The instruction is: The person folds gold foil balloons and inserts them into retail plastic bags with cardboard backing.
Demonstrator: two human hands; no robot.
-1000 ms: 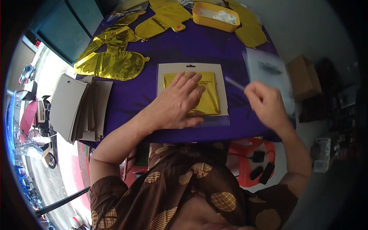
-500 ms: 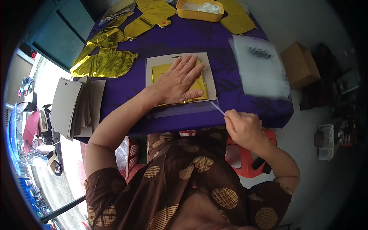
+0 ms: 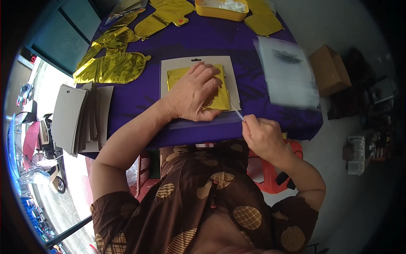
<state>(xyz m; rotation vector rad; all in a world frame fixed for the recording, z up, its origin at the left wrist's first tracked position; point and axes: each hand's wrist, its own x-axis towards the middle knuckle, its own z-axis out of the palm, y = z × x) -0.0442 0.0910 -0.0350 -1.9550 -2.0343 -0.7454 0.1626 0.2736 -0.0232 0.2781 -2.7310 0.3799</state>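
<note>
A folded gold foil balloon (image 3: 223,94) lies on a grey card (image 3: 231,72) with a hang hole at its top. Clear plastic bag (image 3: 226,119) edges show around the card, at the left and below. My left hand (image 3: 193,91) rests on the foil with bent fingers, the thumb held apart at the foil's lower edge. Between the thumb and fingers of my right hand (image 3: 265,137) is a thin, pale straw (image 3: 238,113). Its tip points up and left, by the card's lower right corner.
Flat gold foil balloons (image 3: 112,67) lie at the back left of the purple cloth (image 3: 169,46). A stack of grey cards (image 3: 72,118) stands left, clear plastic bags (image 3: 292,80) lie right, and a yellow tub (image 3: 220,12) with white material sits at the back.
My left hand's fingers have gone from stretched flat to bent, and the hand has drawn slightly down and left. My right hand has moved the straw slightly up and left, toward the foil.
</note>
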